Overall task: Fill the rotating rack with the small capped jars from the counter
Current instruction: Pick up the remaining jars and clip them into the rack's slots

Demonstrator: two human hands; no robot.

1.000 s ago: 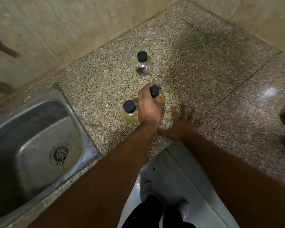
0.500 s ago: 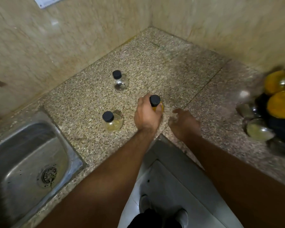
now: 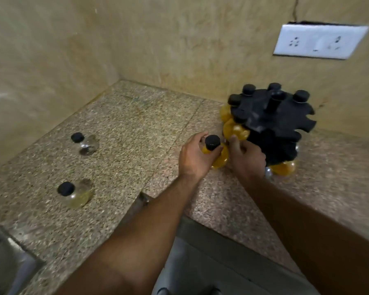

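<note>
Two small round jars with black caps stand on the speckled counter (image 3: 124, 128) at the frame's left: a clear jar (image 3: 86, 143) above, a pale yellow jar (image 3: 76, 194) below. At centre the left hand (image 3: 195, 157) grips a third, orange-filled jar (image 3: 216, 153) upright by its neck. The right hand (image 3: 246, 155) curls closed against the black rack (image 3: 271, 118) at right, which holds several capped jars

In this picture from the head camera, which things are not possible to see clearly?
- Lower tier of the black rack: hidden by its top disc and the right hand; free slots cannot be counted.
- Held yellow jar: partly covered by the left hand; fill level unclear.
- Sink: cut off by the lower left edge.
- Wall socket: blurred.
</note>
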